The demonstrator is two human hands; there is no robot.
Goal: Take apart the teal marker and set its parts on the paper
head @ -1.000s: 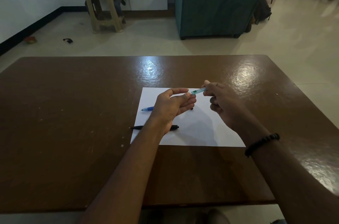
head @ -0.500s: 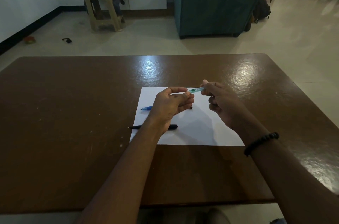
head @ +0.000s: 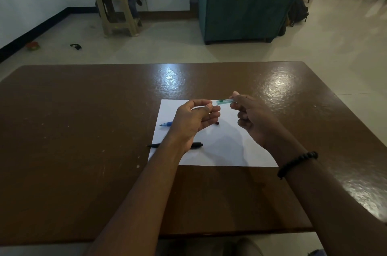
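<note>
From the head view, the right hand (head: 254,121) pinches a slim translucent green plastic pen (head: 225,101) between thumb and forefinger, holding it raised above the far edge of a white rectangular sheet of paper (head: 226,146); the pen lies nearly level, its free end pointing toward nine o'clock. The left hand (head: 193,122) hovers just beside that free end with thumb and forefinger curved toward each other and a small gap between them; whether the fingertips touch the pen's tip cannot be told, and the other fingers are loosely curled and hold nothing. The paper lies flat on a glossy dark brown wooden table (head: 83,140), near its middle. On the paper, at nine o'clock from the left hand, a blue ballpoint pen (head: 166,124) shows its tip, the rest hidden behind the hand. At six o'clock from that hand a black pen (head: 155,145) lies across the paper's left edge, partly covered by the wrist. A black beaded bracelet (head: 297,163) circles the right wrist. Beyond the table, at twelve o'clock, stands a teal upholstered armchair (head: 247,2) on the pale tiled floor, and at eleven o'clock a person sits on a beige plastic stool (head: 116,16).
</note>
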